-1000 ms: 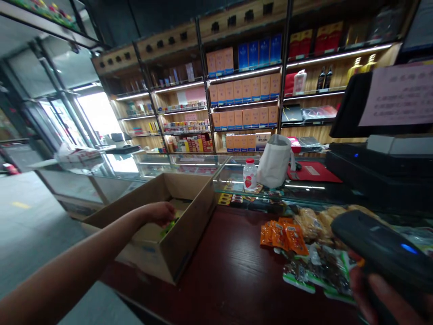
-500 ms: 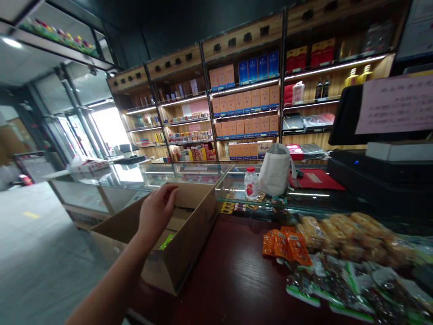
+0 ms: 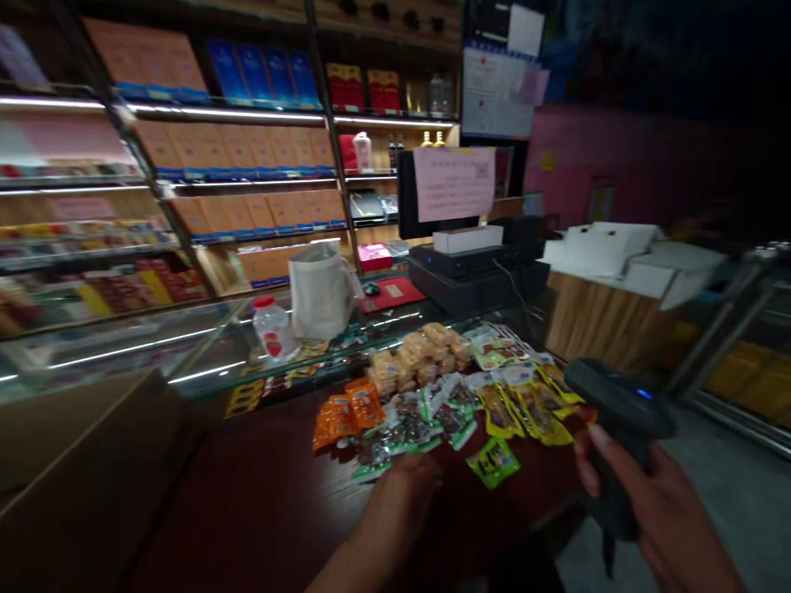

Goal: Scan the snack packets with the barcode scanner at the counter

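My right hand (image 3: 648, 494) is wrapped round the grip of a black barcode scanner (image 3: 621, 403) with a small blue light, held at the right above the counter's edge. My left hand (image 3: 404, 490) hovers at the near side of the snack packets, blurred, its fingers turned away from view. Closest to it are clear packets with green edges (image 3: 401, 424) and a single green packet (image 3: 493, 463). Orange packets (image 3: 346, 412) lie to the left, yellow packets (image 3: 525, 403) to the right. Behind them is a pile of wrapped tan snacks (image 3: 417, 358).
An open cardboard box (image 3: 80, 469) stands at the left. Along the glass case are a red-capped jar (image 3: 272, 329) and a white bag (image 3: 325, 292). A monitor (image 3: 445, 185) with a pink sheet stands behind, and a wooden stand (image 3: 587, 317) at the right.
The view has swung right. My left hand has moved from over the cardboard box to beside the snack packets. My right hand with the barcode scanner has come into view.
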